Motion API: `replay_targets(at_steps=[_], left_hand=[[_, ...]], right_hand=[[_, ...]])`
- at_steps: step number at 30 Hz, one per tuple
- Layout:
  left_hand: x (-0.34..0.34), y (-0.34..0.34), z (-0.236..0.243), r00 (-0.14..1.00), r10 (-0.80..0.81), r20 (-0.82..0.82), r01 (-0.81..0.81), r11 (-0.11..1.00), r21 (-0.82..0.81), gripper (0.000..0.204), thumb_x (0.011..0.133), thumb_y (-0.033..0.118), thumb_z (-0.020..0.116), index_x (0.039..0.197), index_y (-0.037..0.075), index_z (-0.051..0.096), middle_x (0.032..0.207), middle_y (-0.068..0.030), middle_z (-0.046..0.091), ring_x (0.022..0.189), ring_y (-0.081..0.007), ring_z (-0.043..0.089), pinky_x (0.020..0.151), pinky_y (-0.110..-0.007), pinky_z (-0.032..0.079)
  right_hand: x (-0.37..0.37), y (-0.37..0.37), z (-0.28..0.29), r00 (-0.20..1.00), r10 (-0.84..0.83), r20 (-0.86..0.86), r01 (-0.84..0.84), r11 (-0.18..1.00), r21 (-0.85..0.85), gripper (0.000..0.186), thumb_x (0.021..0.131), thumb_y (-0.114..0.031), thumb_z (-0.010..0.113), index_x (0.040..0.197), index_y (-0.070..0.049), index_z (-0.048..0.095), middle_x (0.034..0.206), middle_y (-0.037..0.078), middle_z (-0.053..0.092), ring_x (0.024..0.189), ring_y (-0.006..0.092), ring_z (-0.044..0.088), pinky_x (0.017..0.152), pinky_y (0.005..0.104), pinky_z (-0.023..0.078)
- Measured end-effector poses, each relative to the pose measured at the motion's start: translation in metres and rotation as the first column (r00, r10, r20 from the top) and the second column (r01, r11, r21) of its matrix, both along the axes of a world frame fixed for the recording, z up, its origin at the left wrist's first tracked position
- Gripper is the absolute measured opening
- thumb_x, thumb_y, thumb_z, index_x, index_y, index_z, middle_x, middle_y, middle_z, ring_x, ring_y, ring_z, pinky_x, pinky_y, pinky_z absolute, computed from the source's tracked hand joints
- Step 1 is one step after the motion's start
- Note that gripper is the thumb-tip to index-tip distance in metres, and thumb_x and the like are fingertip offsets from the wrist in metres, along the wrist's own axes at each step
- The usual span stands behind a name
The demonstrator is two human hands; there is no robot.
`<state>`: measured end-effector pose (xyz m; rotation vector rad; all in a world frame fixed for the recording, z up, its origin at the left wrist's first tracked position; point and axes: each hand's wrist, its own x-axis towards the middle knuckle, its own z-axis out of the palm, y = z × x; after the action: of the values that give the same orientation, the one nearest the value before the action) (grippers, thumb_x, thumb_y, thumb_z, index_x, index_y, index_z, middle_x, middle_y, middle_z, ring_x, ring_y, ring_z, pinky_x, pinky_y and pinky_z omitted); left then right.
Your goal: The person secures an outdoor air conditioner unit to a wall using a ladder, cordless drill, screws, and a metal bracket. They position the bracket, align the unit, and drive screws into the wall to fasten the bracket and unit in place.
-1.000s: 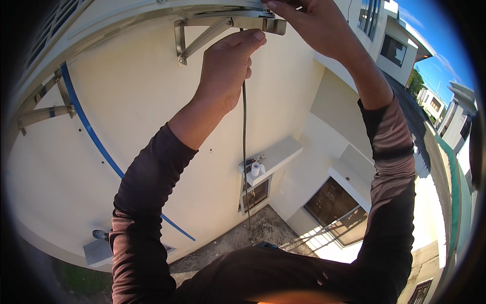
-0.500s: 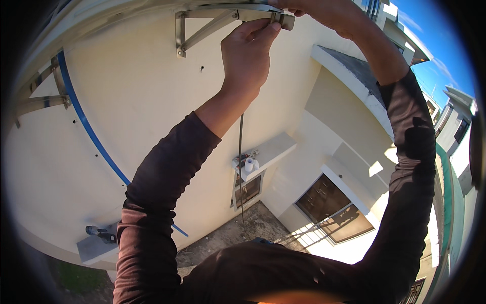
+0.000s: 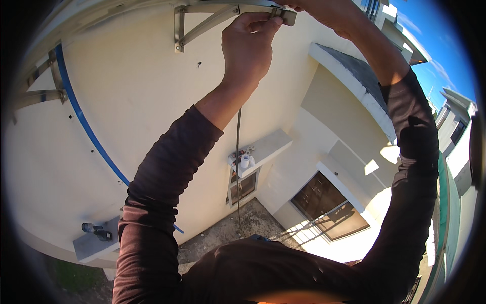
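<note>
High up against the cream wall, a metal angle bracket [image 3: 210, 26] with a diagonal brace sticks out near the top edge. My left hand [image 3: 248, 53] is closed at its outer end, thumb and fingers pinching the metal beside a small upright tab. My right hand [image 3: 329, 14] reaches in from the right above that same end. Its fingers are curled, partly cut off by the top edge, and what they hold is hidden. A dark cable [image 3: 238, 147] hangs down the wall below my left forearm.
A blue hose [image 3: 86, 124] runs down the wall at left, beside another metal bracket [image 3: 40, 96]. A cordless power tool [image 3: 97, 231] rests on a lower-left ledge. A white roll [image 3: 246, 160] and small items sit on a window ledge [image 3: 271, 147]. Far below lies concrete ground [image 3: 212, 238].
The view has shifted slightly, so the wall and ledges appear a little lower-left or higher. My left hand stays on the bracket's end; my right fingers have moved slightly above it.
</note>
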<state>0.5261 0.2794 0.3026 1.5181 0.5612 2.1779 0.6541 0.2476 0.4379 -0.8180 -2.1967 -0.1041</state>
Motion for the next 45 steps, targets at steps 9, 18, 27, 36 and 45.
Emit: replay_targets(at_steps=[9, 18, 27, 36, 45], left_hand=[[0.001, -0.015, 0.008, 0.997, -0.071, 0.035, 0.075, 0.986, -0.149, 0.034, 0.092, 0.025, 0.079, 0.110, -0.003, 0.068, 0.078, 0.0041, 0.057, 0.061, -0.0047, 0.043, 0.055, -0.025, 0.038], [-0.010, -0.025, 0.013, 0.991, -0.129, -0.032, 0.115, 0.955, -0.273, 0.036, 0.095, 0.024, 0.076, 0.117, -0.003, 0.067, 0.070, 0.0071, 0.044, 0.059, -0.0047, 0.036, 0.057, -0.024, 0.036], [-0.003, -0.017, 0.017, 0.972, -0.232, -0.030, 0.226, 0.965, -0.135, 0.013, 0.097, 0.023, 0.073, 0.092, 0.011, 0.073, 0.070, 0.0032, 0.056, 0.047, -0.0050, 0.038, 0.041, -0.026, 0.028], [-0.001, -0.025, 0.015, 0.992, -0.105, 0.063, 0.115, 0.976, -0.185, 0.015, 0.103, 0.019, 0.064, 0.106, 0.006, 0.068, 0.071, 0.0010, 0.057, 0.050, -0.0064, 0.041, 0.044, -0.026, 0.033], [-0.056, -0.042, 0.045, 0.634, 0.595, -0.494, -0.288, 0.775, 0.563, 0.041, 0.101, 0.003, 0.046, 0.140, 0.001, 0.057, 0.111, -0.0239, 0.071, 0.101, -0.0350, 0.070, 0.090, -0.042, 0.055]], right_hand=[[0.006, -0.013, -0.002, 0.990, 0.081, 0.118, -0.081, 0.997, -0.003, 0.020, 0.096, -0.010, 0.069, 0.100, 0.009, 0.072, 0.084, 0.012, 0.073, 0.076, 0.0159, 0.066, 0.072, 0.0329, 0.055], [0.013, 0.002, -0.019, 0.967, 0.252, 0.041, -0.249, 0.966, -0.065, 0.016, 0.100, -0.004, 0.062, 0.105, 0.011, 0.067, 0.086, 0.012, 0.070, 0.081, 0.0166, 0.067, 0.076, 0.0309, 0.055], [0.013, 0.005, -0.023, 0.966, 0.256, 0.027, -0.255, 0.966, -0.032, 0.018, 0.102, -0.007, 0.063, 0.106, 0.010, 0.068, 0.085, 0.010, 0.071, 0.079, 0.0151, 0.067, 0.074, 0.0299, 0.055], [0.013, 0.000, -0.028, 0.983, 0.178, 0.051, -0.179, 0.984, 0.014, 0.020, 0.102, -0.008, 0.061, 0.112, 0.009, 0.067, 0.090, 0.012, 0.072, 0.083, 0.0161, 0.067, 0.078, 0.0310, 0.055], [0.039, -0.021, -0.041, 0.893, -0.173, 0.416, -0.200, 0.674, 0.711, 0.043, 0.089, -0.004, 0.063, 0.131, -0.007, 0.058, 0.107, 0.010, 0.059, 0.095, 0.0277, 0.060, 0.080, 0.0428, 0.049]])
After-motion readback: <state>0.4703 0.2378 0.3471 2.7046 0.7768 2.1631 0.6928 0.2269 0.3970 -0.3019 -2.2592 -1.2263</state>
